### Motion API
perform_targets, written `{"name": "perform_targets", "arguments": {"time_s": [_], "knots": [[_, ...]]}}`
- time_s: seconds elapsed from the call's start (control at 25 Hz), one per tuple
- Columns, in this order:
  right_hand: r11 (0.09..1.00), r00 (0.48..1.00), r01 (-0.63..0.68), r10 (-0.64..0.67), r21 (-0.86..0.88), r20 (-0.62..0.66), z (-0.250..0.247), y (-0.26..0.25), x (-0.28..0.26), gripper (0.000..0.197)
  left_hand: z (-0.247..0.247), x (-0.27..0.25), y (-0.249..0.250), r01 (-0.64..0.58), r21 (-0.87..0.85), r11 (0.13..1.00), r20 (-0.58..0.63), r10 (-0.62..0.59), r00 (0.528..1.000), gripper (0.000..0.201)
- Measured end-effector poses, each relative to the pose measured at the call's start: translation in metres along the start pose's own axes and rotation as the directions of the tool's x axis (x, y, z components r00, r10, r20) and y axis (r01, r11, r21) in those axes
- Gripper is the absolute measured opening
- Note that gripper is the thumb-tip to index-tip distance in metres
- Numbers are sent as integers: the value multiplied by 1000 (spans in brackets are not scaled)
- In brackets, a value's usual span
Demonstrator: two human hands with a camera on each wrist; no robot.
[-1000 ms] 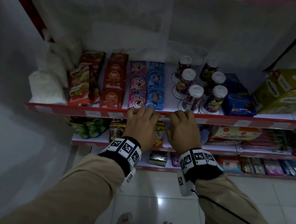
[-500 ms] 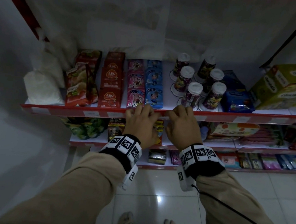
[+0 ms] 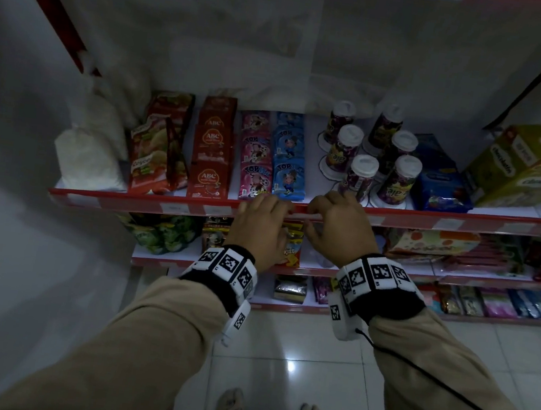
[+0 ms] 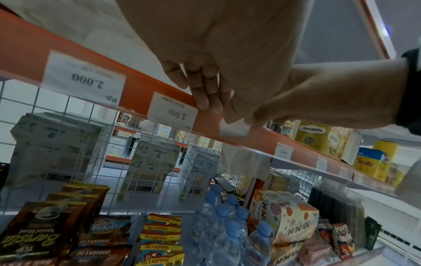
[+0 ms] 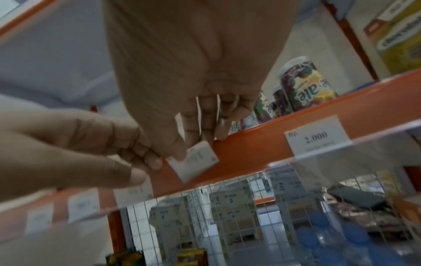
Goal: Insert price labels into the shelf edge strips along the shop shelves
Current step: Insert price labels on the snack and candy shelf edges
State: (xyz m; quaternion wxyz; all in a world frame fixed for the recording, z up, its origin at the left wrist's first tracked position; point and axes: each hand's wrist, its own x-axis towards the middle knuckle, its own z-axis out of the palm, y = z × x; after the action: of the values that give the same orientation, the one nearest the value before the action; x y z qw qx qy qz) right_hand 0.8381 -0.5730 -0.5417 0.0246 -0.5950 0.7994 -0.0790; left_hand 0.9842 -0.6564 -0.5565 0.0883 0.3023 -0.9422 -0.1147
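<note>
Now the right hand point(image 5: 182, 90) pinches a small price label point(image 5: 193, 162), tilted against the red shelf edge strip point(image 5: 262, 149), not yet seated. Left hand point(image 4: 216, 63) holds nothing; its straight fingertips press the strip beside it. I think the next move needs the label turned level and slid under the clear cover.

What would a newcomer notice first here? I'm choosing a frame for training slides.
Both hands meet at the red shelf edge strip in the middle of the view: the right hand pinches a small white price label against it, the left hand alongside. Behind them stand white-lidded drink cups.
</note>
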Motion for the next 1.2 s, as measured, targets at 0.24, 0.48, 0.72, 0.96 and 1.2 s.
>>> {"name": "perform_targets", "arguments": {"time_s": [0.24, 0.48, 0.72, 0.96, 1.2], "knots": [[880, 960, -81, 194, 467, -200, 1, 1, -3, 9, 1, -1, -2, 28, -167, 986, -44, -36, 998, 32], [174, 888, -213, 446, 961, 116, 14, -14, -8, 25, 2, 6, -1, 81, -354, 932, -99, -124, 987, 27], [303, 929, -139, 369, 943, 19, 20, -23, -10, 31, 6, 7, -5, 101, -229, 968, -57, -117, 991, 20], [853, 978, 110, -1, 510, -208, -4, -12, 2, 25, 0, 6, -7, 16, -52, 999, -36, -18, 999, 24], [752, 952, -10, 209, 659, -224, -4, 0, 4, 8, -3, -2, -11, 58, -117, 991, -56, -65, 996, 29]]}}
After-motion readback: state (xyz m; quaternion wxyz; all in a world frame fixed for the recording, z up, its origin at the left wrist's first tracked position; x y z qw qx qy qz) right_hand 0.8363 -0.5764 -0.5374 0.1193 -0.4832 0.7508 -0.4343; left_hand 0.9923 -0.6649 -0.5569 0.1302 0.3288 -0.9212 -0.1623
